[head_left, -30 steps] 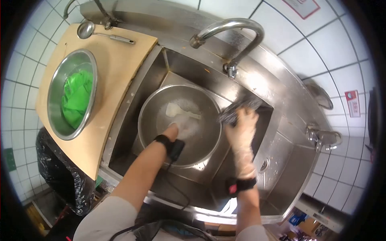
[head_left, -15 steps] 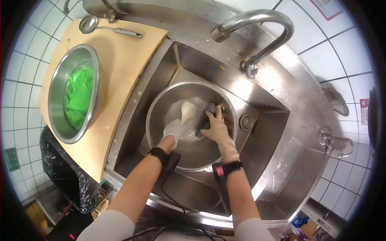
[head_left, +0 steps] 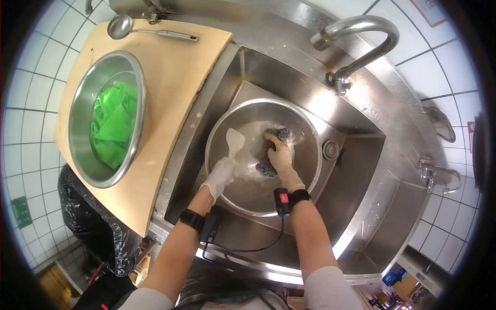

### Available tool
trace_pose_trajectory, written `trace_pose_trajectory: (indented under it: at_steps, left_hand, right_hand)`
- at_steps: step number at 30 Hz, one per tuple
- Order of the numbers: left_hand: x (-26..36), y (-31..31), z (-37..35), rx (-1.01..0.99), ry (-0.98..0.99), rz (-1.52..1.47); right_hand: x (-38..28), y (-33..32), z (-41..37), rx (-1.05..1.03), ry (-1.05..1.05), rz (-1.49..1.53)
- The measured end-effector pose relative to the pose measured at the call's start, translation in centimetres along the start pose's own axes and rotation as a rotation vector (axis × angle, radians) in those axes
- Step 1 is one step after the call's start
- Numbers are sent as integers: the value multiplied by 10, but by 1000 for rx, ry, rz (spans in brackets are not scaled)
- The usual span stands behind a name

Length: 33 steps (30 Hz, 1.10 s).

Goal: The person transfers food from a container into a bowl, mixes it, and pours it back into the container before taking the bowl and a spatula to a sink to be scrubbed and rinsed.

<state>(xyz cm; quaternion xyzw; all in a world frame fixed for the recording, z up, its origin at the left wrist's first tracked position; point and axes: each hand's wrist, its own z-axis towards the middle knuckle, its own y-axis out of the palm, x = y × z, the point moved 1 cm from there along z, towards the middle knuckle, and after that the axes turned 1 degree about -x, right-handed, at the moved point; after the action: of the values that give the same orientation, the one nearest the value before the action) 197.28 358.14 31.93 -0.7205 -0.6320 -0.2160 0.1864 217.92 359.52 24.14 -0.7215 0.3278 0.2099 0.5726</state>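
Note:
A round metal basin [head_left: 257, 208] stands in the steel sink [head_left: 345, 198], with cloudy water inside. My left hand [head_left: 221, 174], in a pale translucent glove, is closed on the handle of a whitish paddle-shaped utensil [head_left: 235, 142] whose broad end points away from me. My right hand [head_left: 281, 157], in a cream glove, grips a dark grey scouring mesh [head_left: 265, 168] in the right half of the basin. Parts of the mesh show above and below my fingers.
On the wooden board [head_left: 178, 67] at the left are a metal bowl [head_left: 77, 129] with green cloth [head_left: 116, 121] and a ladle [head_left: 164, 34]. A curved faucet [head_left: 385, 46] rises behind the sink. A black plastic bag [head_left: 88, 212] hangs at lower left.
The view has shifted, so the sink and board appear farther right. My left hand has drawn back toward the basin's near-left rim with the utensil. More of the mesh shows around my right hand.

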Motion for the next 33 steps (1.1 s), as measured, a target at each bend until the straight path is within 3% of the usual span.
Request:
trace_pose_trajectory:
  at_steps: [1,2,4,6,8,10,12,15,17,18,19,20,22,23,25,26,28,32,33]
  left_hand:
    - [2,-2,2,-3,4,-3]
    - [1,-3,4,-61,16,30]
    - [-8,5,11,-132,23,61]
    - [-21,17,24,-23,168,209]
    - [6,17,-9,-146,171,134]
    - [-6,3,-12,-120,-42,419]
    - [-13,-4,-27,-117,-48,376]
    - [-2,-21,-38,-69,-65,271]
    - [4,-22,-41,-49,-66,216]
    - [8,-22,-42,-36,-48,185]
    - [11,-23,-42,-19,-25,149]
    - [12,-25,-42,-14,-24,144]
    - [12,-30,-41,-116,-16,8]
    - [11,-32,-40,-114,-14,12]
    - [7,-36,-37,-78,-1,32]
    - [6,-38,-35,-75,4,35]
    - [2,-36,-34,-64,-15,-37]
    - [5,-12,-36,-111,62,67]
    - [-4,-15,-21,-79,281,225]
  right_hand:
    - [-16,-13,2,58,-26,209]
    - [-44,-28,-4,12,-64,202]
    - [-88,-38,-21,-75,-172,55]
    - [-103,-21,-40,-40,-335,-59]
    - [-76,-11,-34,-14,-249,24]
    - [-40,5,-21,-26,-284,-229]
    - [-6,-1,4,-52,88,-395]
    - [2,-11,6,72,228,-432]
    - [-16,-10,-7,112,437,-332]
    - [-37,-4,-23,32,355,-422]
    - [-18,27,-28,-148,138,-438]
    - [-5,52,-33,-144,-316,-421]
    - [-25,50,-47,-391,-233,-431]
    - [-24,47,-43,-388,-234,-428]
    - [-11,24,-24,7,182,-67]
    - [-8,14,-15,106,157,1]
    - [-49,-26,-12,104,-62,92]
    - [-113,-42,-31,-29,-313,-11]
    - [-126,-40,-45,-68,-404,-58]
